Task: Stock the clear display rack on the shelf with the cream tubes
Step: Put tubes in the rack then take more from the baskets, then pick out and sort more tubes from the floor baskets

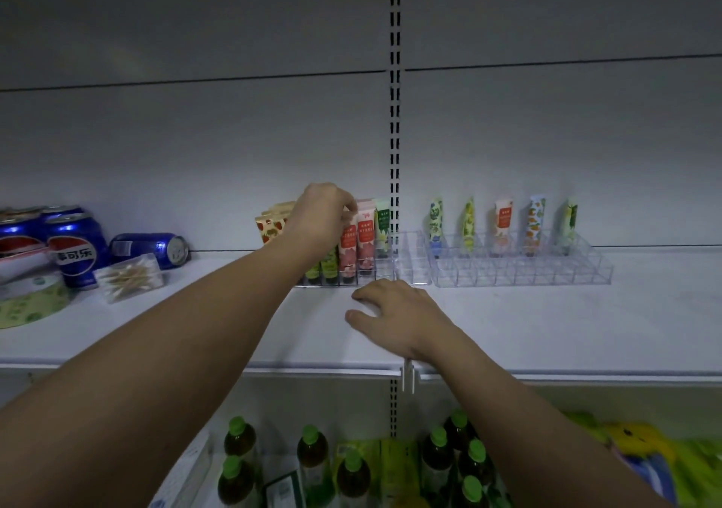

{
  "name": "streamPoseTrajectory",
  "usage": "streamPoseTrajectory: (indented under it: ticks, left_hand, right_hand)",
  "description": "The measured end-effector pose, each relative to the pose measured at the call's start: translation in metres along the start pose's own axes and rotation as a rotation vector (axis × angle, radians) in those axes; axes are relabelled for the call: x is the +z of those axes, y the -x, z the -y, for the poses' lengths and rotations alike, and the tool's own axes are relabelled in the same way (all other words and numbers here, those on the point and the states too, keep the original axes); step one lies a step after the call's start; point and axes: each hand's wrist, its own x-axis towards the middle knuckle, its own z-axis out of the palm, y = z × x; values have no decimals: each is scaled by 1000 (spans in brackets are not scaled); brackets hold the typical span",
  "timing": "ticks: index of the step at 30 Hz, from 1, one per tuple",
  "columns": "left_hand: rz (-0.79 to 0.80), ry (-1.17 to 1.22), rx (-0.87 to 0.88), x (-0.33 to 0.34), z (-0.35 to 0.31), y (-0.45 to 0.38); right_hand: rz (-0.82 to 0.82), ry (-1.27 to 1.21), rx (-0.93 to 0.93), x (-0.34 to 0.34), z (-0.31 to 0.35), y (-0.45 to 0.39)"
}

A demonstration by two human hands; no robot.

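I seat a pink cream tube (347, 249) in the clear display rack (385, 269) on the white shelf (547, 324).

My left hand (322, 214) pinches the tube's top; my right hand (394, 312) rests open, fingers spread, at the rack's front edge. Next, I judge, release it and fetch another tube for the free slots rightward.

A blue cola can (78, 251) at the left of the shelf (508, 324) is showing white Chinese characters, of which "可乐" is reading plainly, beneath a red, white and blue Pepsi-style emblem. The print on the cream tubes (365, 234) is appearing too small and blurred to read.
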Motion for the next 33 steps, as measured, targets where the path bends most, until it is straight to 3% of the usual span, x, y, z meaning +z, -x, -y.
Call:
streamPoseTrajectory:
  ticks: [6,9,12,16,22,33]
  left_hand:
    - [-25,-41,75,-30,3,32]
    - [-30,64,89,-44,13,73]
    - [-45,268,65,-54,30,133]
    - [-36,496,-98,-57,60,207]
    - [150,470,-357,-10,118,302]
    - [566,437,-871,131,178,474]
  right_hand:
    - [-132,-336,50,-13,11,13]
    - [-283,-435,68,-21,22,25]
    - [-269,-529,45,-25,49,43]
    - [-97,-602,-43,-29,92,75]
    - [246,-558,-78,43,128,96]
    - [682,-461,329,305,92,132]
